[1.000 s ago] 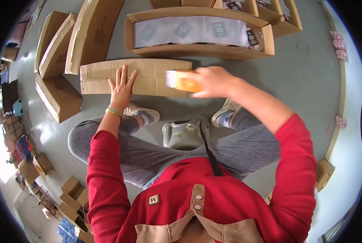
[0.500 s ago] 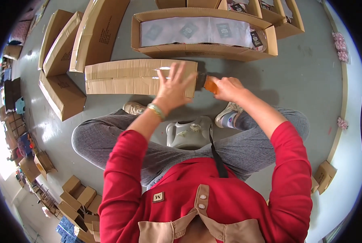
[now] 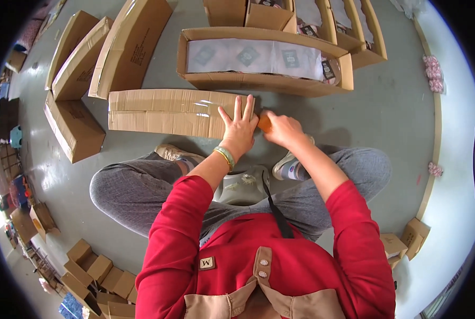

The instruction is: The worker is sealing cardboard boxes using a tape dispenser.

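Note:
A long, closed cardboard box [image 3: 163,112] lies crosswise on the floor in front of me, with shiny clear tape on its top. My left hand [image 3: 239,132] rests on the right end of this box, palm down, its fingers spread. Just beyond that end, my right hand [image 3: 284,131] is closed round an orange tape dispenser [image 3: 264,123]. The dispenser is close against the box's end face, and my fingers hide most of it.
Behind the box stands an open carton [image 3: 264,85] with white wrapped goods inside. More open cartons [image 3: 322,24] are at the back. Closed boxes [image 3: 125,53] stand at the left. A grey stool [image 3: 240,189] is between my legs.
My right hand has brought the tape dispenser left, up against the box's end. My left hand has shifted right and settled on the box top near that end.

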Tool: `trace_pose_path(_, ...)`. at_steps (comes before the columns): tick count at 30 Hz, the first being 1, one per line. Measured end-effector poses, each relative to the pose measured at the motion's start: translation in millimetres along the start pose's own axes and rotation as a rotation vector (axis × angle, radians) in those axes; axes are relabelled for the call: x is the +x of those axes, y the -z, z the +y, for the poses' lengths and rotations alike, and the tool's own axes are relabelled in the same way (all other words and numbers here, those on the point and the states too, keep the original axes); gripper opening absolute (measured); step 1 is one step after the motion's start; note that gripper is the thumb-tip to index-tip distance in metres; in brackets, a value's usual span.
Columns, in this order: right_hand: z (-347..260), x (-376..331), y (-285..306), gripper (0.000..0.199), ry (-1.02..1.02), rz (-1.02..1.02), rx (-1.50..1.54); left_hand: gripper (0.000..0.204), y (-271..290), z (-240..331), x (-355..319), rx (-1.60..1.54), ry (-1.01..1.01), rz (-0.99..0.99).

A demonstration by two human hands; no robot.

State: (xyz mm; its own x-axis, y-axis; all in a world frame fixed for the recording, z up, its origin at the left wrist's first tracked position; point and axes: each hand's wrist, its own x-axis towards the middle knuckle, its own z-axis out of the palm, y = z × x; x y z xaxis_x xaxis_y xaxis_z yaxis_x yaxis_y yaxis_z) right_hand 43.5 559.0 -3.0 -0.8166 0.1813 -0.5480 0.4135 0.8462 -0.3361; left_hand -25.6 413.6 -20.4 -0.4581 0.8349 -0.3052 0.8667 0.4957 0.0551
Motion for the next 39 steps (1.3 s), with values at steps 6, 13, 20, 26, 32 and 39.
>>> trace_pose_path(6,32,-41,3,0.065,-0.176,0.147,0.197,0.048,-5,-2,2,-0.006,0.000,0.071)
trace_pose_path(13,10,-15,-9,0.060,0.092,0.058,-0.219,0.043,-11,-5,0,-0.007,0.013,0.076)
trace_pose_path(20,85,57,-85,0.037,-0.063,-0.096,-0.534,0.036,-19,-2,5,-0.025,0.010,0.089)
trace_pose_path(26,30,-6,10,0.052,-0.047,-0.047,-0.192,0.048,8,13,-2,0.757,-0.350,-0.234)
trace_pose_path(32,3,-28,40,0.071,0.013,0.065,-0.029,0.055,-103,-9,-12,1.124,-0.250,-0.681)
trace_pose_path(39,5,-44,55,0.070,0.016,0.067,-0.013,0.067,-128,-143,-58,3.000,-2.500,-0.795)
